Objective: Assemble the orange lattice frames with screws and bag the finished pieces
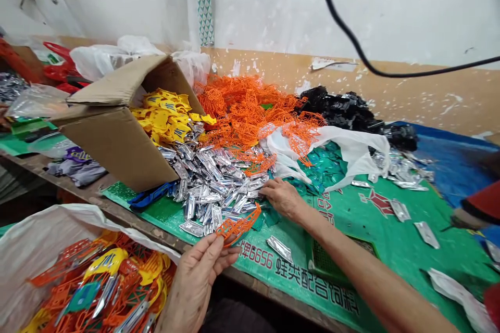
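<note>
White woven sack of mixed plastic parts, orange lattice piece pinched in left hand

Sack at lower left, in front of a cardboard box, packed with jumbled orange lattices, yellow pieces and silver strips. Left hand just right of the sack and in front of the box, palm turned up, fingers curled, grasping the orange lattice piece at the fingertips, above a green woven mat printed with Chinese characters. Right hand farther right of the box, relaxed and open, fingertips resting on the edge of a heap of silver strips, with no visible grasp. Box tipped on its side with flaps open, yellow plastic pieces piled at its mouth. Heap of orange lattices just right of the box, black pieces beyond that. White plastic bag well right of the box, over teal pieces. Loose silver strips dotted across the mat, well right of the box. Blue tarp at the far right.
</note>
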Available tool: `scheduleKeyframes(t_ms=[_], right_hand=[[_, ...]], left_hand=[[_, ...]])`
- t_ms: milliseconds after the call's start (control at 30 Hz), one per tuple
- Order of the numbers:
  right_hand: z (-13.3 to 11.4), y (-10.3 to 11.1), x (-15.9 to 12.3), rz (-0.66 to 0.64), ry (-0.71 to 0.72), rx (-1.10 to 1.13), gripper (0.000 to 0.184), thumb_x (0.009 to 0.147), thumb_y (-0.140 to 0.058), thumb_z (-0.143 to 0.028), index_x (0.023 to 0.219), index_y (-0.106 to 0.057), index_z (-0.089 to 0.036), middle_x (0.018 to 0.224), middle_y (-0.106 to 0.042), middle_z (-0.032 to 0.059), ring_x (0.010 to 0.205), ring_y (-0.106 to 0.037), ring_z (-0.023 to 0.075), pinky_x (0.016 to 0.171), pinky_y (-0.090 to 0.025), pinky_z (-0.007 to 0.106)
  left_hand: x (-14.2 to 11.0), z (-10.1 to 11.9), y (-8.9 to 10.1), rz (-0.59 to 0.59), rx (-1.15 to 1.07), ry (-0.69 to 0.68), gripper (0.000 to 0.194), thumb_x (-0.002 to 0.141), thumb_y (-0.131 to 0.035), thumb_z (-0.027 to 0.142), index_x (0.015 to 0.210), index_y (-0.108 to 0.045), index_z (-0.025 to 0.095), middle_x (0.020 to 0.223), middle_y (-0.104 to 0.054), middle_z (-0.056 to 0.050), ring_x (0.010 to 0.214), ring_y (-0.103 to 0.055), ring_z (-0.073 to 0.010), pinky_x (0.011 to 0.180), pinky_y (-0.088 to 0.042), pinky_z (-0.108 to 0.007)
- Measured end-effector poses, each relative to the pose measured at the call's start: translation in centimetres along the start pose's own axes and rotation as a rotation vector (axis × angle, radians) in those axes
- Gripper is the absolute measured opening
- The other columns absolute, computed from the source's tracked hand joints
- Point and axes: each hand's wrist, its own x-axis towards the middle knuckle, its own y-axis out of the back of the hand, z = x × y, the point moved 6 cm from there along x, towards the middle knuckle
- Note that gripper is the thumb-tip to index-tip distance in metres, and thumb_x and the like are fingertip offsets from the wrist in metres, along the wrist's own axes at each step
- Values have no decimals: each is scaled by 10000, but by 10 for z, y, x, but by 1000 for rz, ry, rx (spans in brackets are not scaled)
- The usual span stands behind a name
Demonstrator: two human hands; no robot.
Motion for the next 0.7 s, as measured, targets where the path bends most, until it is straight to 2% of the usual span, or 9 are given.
scheduleKeyframes(t_ms=[133, 333, 533, 700], right_hand=[[5, 1, -7, -4, -36, -6, 204, 915, -509, -189, 973, -700, -234, 1058, -650, 63, 984, -528, 212, 740, -377, 300], [5, 4, -12, 28, -76, 14, 206, 932, -489, -211, 1026, -673, -218, 1108, -634, 64, 1007, -535, 205, 808, -392, 312], [1, 4, -4, 49, -105, 53, 209, 916, -501, -209, 1043, -666, -198, 1120, -621, 84, 1013, -524, 217, 848, -391, 323], [-5, 5, 7, 49, -104, 104, 205, 887, -532, -201, 1034, -670, -170, 1091, -625, 108, 989, -532, 231, 844, -399, 340]], left_hand=[[2, 3, -3, 12, -17, 1, 335, 575, -873, 357, 785, -741, 132, 807, -770, -56, 708, -720, -184, 701, -602, -280], [1, 8, -2, 28, -56, -19, 338, 547, -891, 333, 771, -741, 130, 802, -772, -50, 713, -720, -177, 705, -606, -268], [2, 6, 3, 30, -69, -42, 312, 560, -887, 314, 769, -745, 130, 809, -772, -48, 725, -723, -179, 704, -613, -263], [2, 8, -2, 68, -70, -31, 363, 480, -916, 325, 733, -747, 127, 778, -772, -54, 695, -725, -187, 680, -622, -254]])
